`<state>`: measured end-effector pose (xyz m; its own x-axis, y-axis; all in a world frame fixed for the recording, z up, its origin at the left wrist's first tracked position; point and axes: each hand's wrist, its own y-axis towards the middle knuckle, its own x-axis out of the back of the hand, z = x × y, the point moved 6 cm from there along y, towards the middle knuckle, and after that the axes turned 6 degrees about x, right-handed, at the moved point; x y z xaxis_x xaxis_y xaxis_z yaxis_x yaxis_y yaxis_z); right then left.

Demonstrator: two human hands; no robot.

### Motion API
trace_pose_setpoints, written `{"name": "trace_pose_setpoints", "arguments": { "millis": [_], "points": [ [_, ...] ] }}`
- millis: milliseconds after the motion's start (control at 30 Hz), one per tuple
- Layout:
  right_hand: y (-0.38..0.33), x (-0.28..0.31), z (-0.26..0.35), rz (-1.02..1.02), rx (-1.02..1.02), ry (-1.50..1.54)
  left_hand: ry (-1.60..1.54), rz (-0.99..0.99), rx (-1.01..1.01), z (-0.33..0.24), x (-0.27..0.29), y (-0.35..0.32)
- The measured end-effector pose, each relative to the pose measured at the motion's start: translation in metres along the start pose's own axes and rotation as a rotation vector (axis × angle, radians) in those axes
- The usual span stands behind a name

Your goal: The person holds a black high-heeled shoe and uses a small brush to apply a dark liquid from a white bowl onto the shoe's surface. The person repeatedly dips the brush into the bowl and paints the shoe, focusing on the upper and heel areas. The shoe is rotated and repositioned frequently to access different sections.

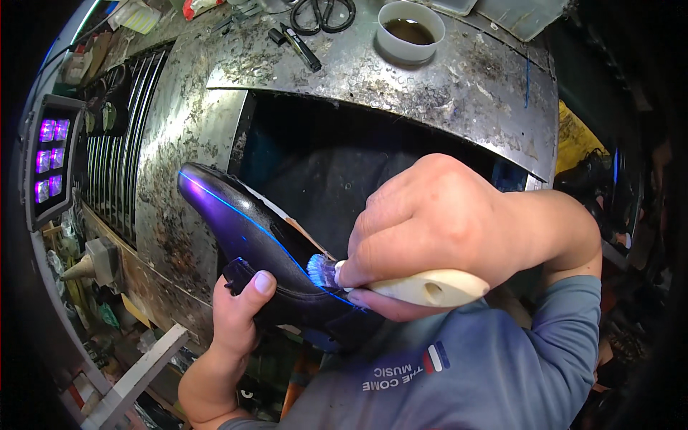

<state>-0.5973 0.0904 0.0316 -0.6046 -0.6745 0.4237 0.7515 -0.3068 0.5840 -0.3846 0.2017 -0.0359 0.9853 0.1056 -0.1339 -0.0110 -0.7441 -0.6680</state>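
Note:
A black leather shoe upper (251, 236) slants across the middle, toe at the upper left, with a glowing blue line running along its side. My left hand (247, 301) grips it from below left, thumb on top near a dark strap-like piece (238, 272); its other fingers are hidden beneath. In my right hand (437, 222) is a brush (430, 288) with a pale handle. Its bristles (315, 271), tinted blue, touch the upper beside the blue line. Whether a sole is on the shoe's underside cannot be seen.
A white bowl of dark liquid (408, 32), a black marker (301, 49) and black-handled scissors (322, 14) lie on the stained metal bench (473, 107). A purple-lit lamp (54, 161) stands at left, near metal bars (118, 150). A dark opening (315, 154) lies beyond the shoe.

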Motion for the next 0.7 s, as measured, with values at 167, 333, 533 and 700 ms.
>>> {"name": "trace_pose_setpoints", "arguments": {
  "millis": [167, 333, 533, 700],
  "points": [
    [0.002, -0.001, 0.004, 0.080, 0.001, 0.016, 0.002, -0.034, -0.004, 0.004, 0.007, 0.000],
    [0.000, -0.002, 0.006, 0.129, -0.002, 0.005, -0.039, -0.045, -0.022, 0.005, 0.007, 0.001],
    [-0.004, 0.000, 0.008, 0.143, -0.014, 0.012, -0.057, -0.067, -0.053, 0.007, 0.008, 0.005],
    [-0.008, 0.003, 0.009, 0.118, -0.013, 0.020, -0.135, -0.068, -0.064, 0.015, 0.014, 0.009]
  ]
}}
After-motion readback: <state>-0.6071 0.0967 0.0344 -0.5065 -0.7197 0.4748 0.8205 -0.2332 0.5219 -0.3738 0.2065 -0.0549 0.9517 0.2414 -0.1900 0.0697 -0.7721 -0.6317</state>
